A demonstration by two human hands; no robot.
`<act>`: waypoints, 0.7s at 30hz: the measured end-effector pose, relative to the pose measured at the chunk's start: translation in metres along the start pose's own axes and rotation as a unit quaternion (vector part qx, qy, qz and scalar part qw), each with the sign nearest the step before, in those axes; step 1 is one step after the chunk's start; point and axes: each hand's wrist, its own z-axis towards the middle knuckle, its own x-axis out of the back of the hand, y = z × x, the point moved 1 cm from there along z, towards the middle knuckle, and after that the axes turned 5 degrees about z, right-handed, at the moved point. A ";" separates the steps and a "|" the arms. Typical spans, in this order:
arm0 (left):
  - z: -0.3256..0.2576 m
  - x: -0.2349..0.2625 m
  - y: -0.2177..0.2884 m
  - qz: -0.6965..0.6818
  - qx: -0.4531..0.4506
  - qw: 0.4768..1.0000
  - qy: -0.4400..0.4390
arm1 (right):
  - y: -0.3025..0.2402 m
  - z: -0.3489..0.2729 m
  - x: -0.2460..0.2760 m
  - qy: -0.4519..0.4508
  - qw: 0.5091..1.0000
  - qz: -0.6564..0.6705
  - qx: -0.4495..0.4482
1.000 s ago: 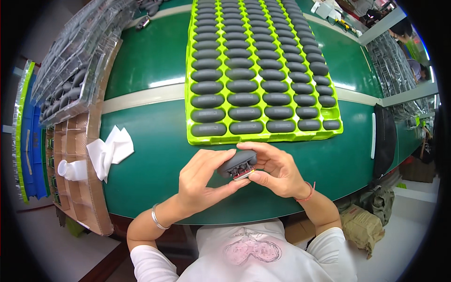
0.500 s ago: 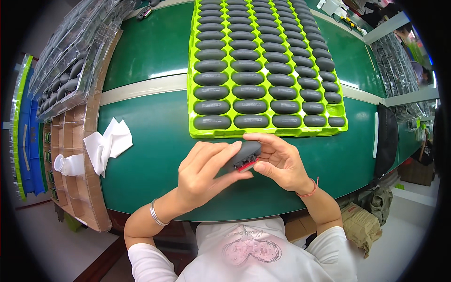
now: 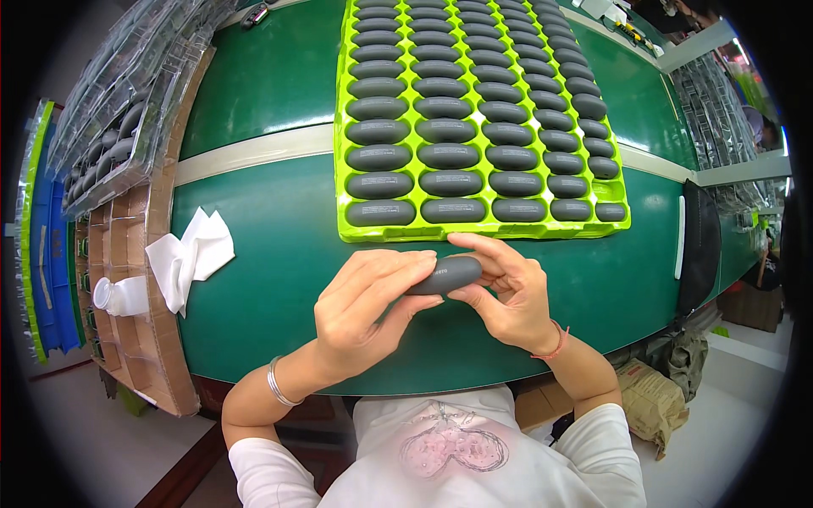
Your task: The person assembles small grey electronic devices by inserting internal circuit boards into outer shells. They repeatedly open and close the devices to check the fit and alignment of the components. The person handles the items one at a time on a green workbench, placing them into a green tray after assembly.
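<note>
Both my hands hold one dark grey, smooth oval device [image 3: 453, 276] above the near part of the green table. My left hand [image 3: 364, 300] is closed on its left end, fingers on top and thumb beneath. At the other end my right hand [image 3: 515, 296] grips it, thumb at the lower edge; some of its fingers are hidden behind the device. Small light marking shows on the side turned up. Just beyond my hands lies a bright green tray [image 3: 423, 234] with many matching oval pieces [image 3: 379, 212] in columns of pockets.
To the left, a crumpled white cloth [image 3: 196, 254] lies on the table beside a divided cardboard box [image 3: 161, 339]. A white bottle [image 3: 121, 296] rests on its side in that box. Stacked clear plastic trays [image 3: 127, 93] stand behind it. A black item [image 3: 699, 245] sits at the right edge.
The device has been turned in my hands: its red and black detail showed before, and now its smooth grey side does. Both hands still hold it.
</note>
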 end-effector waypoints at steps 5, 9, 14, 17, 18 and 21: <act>0.001 0.000 0.002 -0.037 0.036 0.999 -0.008 | 0.008 -0.001 -0.004 0.031 0.997 0.068 0.012; 0.019 0.016 0.008 -0.040 0.020 0.993 -0.108 | 0.004 0.002 0.004 -0.079 0.922 0.346 -0.153; 0.006 0.003 -0.006 -0.164 0.035 0.978 -0.127 | 0.016 0.001 0.000 -0.169 0.801 0.508 -0.269; 0.009 0.005 -0.002 -0.120 0.099 0.984 -0.088 | 0.011 0.001 -0.002 -0.124 0.864 0.422 -0.245; 0.011 0.005 -0.003 -0.121 0.115 0.983 -0.077 | 0.010 0.001 -0.006 -0.087 0.908 0.365 -0.188; 0.010 0.008 -0.004 -0.128 0.152 0.976 -0.091 | 0.010 -0.001 -0.007 -0.015 0.988 0.152 -0.029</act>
